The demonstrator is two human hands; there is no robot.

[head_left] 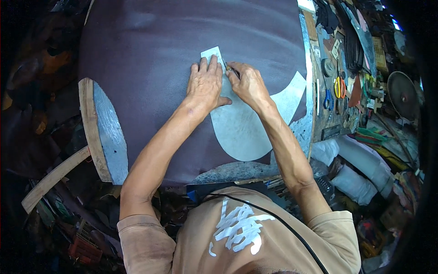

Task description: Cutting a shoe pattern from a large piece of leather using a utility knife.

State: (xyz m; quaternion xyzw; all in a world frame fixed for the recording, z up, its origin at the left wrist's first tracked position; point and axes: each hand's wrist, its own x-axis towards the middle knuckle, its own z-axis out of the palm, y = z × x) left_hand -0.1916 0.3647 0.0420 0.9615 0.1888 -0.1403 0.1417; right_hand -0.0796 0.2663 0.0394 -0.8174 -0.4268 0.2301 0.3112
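Note:
A large dark purple-brown sheet, which looks like leather (150, 55), covers most of the table. On it lies a pale grey-white curved template (244, 137), with a narrow end at the top and a wide rounded bottom. My left hand (204, 86) rests flat on the narrow part, fingers pointing away from me and thumb out to the right. Against the template's right edge, my right hand (250, 86) grips a thin pen-like tool (229, 68). Its tip is near my left fingertips; fingers hide most of it, so its exact kind does not show.
The table's bare grey surface (110, 132) shows at the left, beyond the sheet's edge. To the right, a side bench holds yellow-handled scissors (340, 86), blue-handled scissors (327, 99) and a tape roll (327, 67). Wrapped bundles (356, 182) and a round fan (402, 93) stand farther right.

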